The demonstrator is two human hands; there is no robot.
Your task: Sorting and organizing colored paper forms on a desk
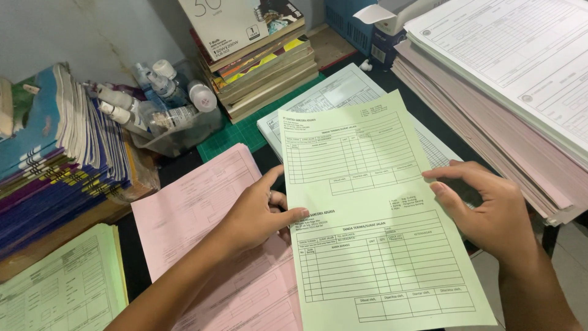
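Holding one green form above the desk, the left hand pinches its left edge, thumb on top. The right hand touches the right edge with curled fingers, not closed on it. One white form lies underneath, two pink sheets lie to the left, and a green stack sits at the near left corner. Paper piles crowd the right, six books the back, leaving little bare desk.

A dark table carries pink forms, green forms, a green cutting mat and book stacks
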